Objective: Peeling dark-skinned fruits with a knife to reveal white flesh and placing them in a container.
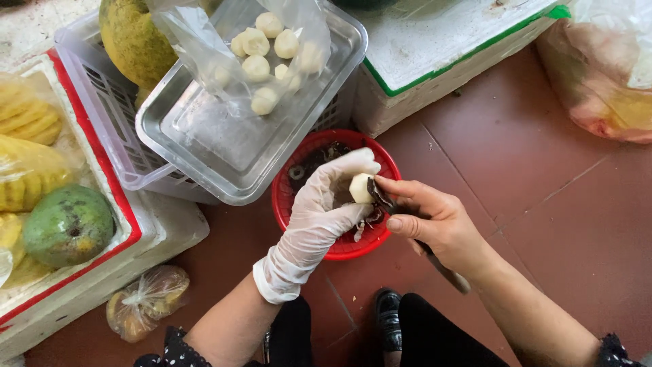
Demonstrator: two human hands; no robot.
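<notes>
My left hand (319, 214), in a white glove, holds a small pale, mostly peeled water chestnut (360, 188) over a red plastic basket (285, 197) of dark peelings. My right hand (435, 221), bare, grips a knife (445, 272) whose blade rests against the chestnut, where a dark strip of peel curls off. The knife's handle sticks out below my right palm.
A metal tray (231, 146) holds a clear bag of several peeled white chestnuts (265, 47). It rests on a white crate (102, 115) with a large green fruit (132, 41). A foam box at left holds a green mango (68, 224) and pineapple pieces (27, 136). A small bag (146, 299) lies on the tiled floor.
</notes>
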